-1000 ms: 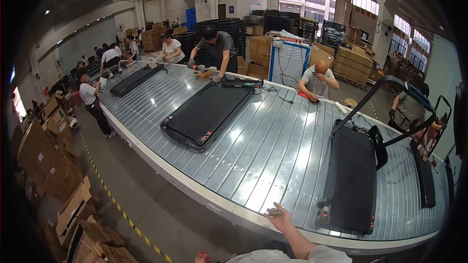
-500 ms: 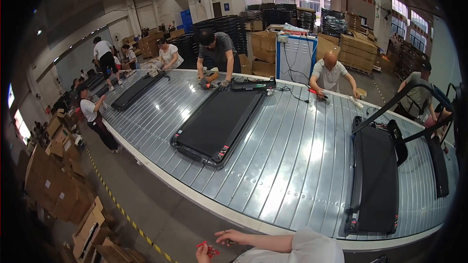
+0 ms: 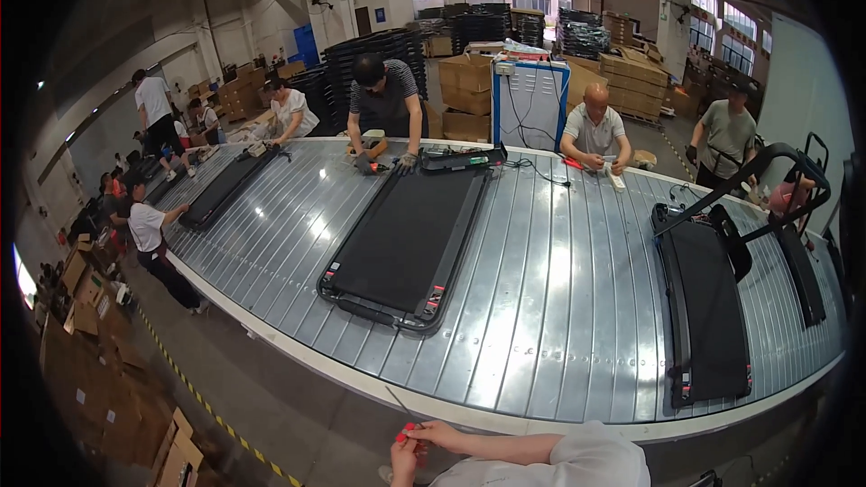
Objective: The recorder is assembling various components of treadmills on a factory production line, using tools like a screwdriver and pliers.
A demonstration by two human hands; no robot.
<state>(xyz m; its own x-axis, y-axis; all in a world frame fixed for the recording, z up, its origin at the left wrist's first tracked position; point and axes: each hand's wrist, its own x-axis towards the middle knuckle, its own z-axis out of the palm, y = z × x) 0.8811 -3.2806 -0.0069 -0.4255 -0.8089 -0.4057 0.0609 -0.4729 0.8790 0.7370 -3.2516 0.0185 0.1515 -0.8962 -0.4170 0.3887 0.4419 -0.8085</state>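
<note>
Close together at the near edge of the metal-topped line, my left hand (image 3: 403, 464) and my right hand (image 3: 440, 436) meet with fingers closed. Small bright red parts (image 3: 402, 438) show in the left hand's fingers; their exact kind is too small to make out. From between the fingertips a thin dark rod (image 3: 398, 399) points up and away, like a screwdriver shaft, and appears to be in my right fingers. Beyond the hands, apart from them, a black treadmill deck (image 3: 406, 248) lies flat on the line (image 3: 514, 343).
Another black treadmill (image 3: 708, 307) with a raised handle frame lies at right. Across the line, a person in a striped shirt (image 3: 383, 95) and a person in a light shirt (image 3: 595, 126) work. A blue-framed cabinet (image 3: 530, 104) stands behind. Cardboard boxes (image 3: 99, 379) are piled at left.
My hands have come together; before, the right was apart from the left with its fingers spread. The thin rod now sticks up between them. The view has shifted slightly.
</note>
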